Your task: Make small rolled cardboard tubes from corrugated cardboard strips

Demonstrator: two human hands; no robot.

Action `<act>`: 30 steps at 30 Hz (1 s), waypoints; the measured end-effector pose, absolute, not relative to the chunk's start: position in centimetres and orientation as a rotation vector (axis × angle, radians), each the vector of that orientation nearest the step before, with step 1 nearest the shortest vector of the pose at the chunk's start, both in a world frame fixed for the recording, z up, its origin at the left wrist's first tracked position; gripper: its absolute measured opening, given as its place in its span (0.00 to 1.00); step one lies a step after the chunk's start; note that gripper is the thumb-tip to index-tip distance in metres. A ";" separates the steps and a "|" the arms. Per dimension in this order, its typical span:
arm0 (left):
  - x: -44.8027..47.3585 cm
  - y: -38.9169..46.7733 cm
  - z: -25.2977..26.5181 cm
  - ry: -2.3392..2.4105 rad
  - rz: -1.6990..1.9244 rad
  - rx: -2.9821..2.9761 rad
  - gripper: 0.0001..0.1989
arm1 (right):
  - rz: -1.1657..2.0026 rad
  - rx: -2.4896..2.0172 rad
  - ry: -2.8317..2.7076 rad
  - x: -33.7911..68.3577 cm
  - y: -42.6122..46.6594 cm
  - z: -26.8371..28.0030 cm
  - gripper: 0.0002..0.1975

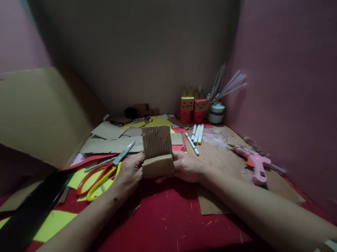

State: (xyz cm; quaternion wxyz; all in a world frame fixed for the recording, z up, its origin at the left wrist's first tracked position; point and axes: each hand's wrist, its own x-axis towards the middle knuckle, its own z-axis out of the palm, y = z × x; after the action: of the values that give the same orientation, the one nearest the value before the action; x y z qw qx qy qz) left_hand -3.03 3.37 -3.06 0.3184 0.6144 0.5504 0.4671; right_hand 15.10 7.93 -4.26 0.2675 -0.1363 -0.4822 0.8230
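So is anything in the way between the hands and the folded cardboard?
No, nothing that shows. The left hand and right hand already grip the cardboard at its sides. The scissors are beside the left hand, not in between.

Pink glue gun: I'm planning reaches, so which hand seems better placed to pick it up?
Probably the right hand: the glue gun lies to its right. The left hand is nearer the scissors; both hold the cardboard.
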 end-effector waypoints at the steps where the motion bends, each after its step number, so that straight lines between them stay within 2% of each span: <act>1: -3.2 3.4 -3.1 1.478 1.191 1.683 0.07 | 2.229 -0.362 -1.321 15.2 7.9 -4.2 0.19; 4: -3.2 3.4 -3.0 1.530 1.051 1.840 0.09 | 2.208 -0.360 -1.347 15.2 7.9 -4.2 0.19; 9: -2.9 3.4 -2.9 1.524 1.027 1.891 0.09 | 2.143 -0.416 -1.334 14.8 8.2 -4.7 0.17; 17: -1.9 2.9 -2.4 1.421 1.084 1.299 0.09 | 2.028 -0.431 -1.367 14.5 8.1 -5.0 0.24; 20: -1.5 2.7 -2.1 1.324 1.173 1.215 0.14 | 1.749 -0.601 -1.330 14.6 8.5 -5.3 0.25; 23: -1.5 2.7 -2.2 1.315 1.246 1.197 0.13 | 1.383 -0.621 -1.395 14.8 8.7 -5.7 0.20; 30: -1.8 2.5 -2.4 1.371 1.200 1.220 0.10 | 1.166 -0.469 -1.713 15.4 8.3 -5.5 0.10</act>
State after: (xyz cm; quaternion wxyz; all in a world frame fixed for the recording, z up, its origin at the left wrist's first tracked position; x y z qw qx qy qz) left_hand -1.81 2.54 -2.39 0.4568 0.4950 0.5561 0.4869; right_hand 15.43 8.32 -5.54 0.4870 -0.1927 -0.7042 0.4794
